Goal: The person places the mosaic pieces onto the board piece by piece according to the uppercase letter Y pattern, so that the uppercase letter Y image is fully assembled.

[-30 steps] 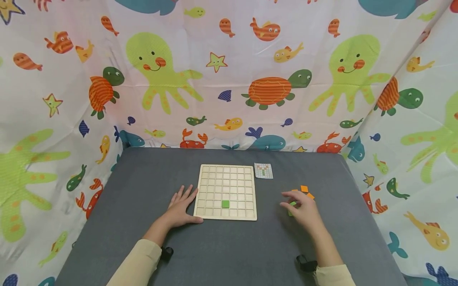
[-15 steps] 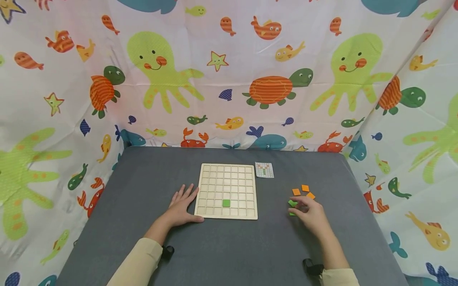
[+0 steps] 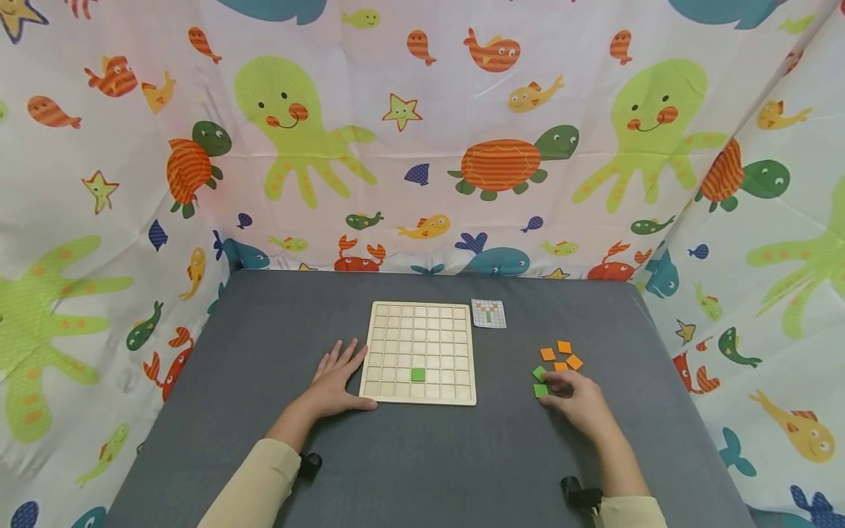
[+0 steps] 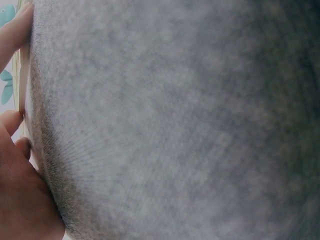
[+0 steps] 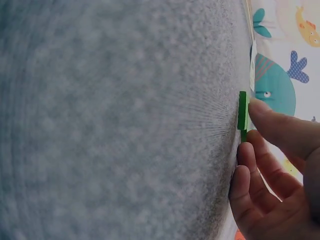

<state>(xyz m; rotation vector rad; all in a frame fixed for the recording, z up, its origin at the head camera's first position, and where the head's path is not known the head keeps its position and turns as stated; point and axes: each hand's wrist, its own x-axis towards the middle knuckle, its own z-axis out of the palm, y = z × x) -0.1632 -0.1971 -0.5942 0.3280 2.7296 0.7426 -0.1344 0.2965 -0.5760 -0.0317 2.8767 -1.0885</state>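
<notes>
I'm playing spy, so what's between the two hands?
In the head view: the wooden board with one green tile, then bare grey tabletop, then two green tiles by the right hand.

Head view looks down, wrist views skim tabletop (image 3: pixel 422 469)

In the head view, both sleeves (image 3: pixel 254 484) run off the bottom edge. Right of centre, the right hand (image 3: pixel 581 402) partly covers an orange tile (image 3: pixel 560 366); whether its fingertips grip the nearest green tile (image 3: pixel 540 391) is unclear. The small card's (image 3: pixel 488 314) pattern is too tiny to read. In the left wrist view, the left hand (image 4: pixel 22 192) is cut off at the left edge.
</notes>
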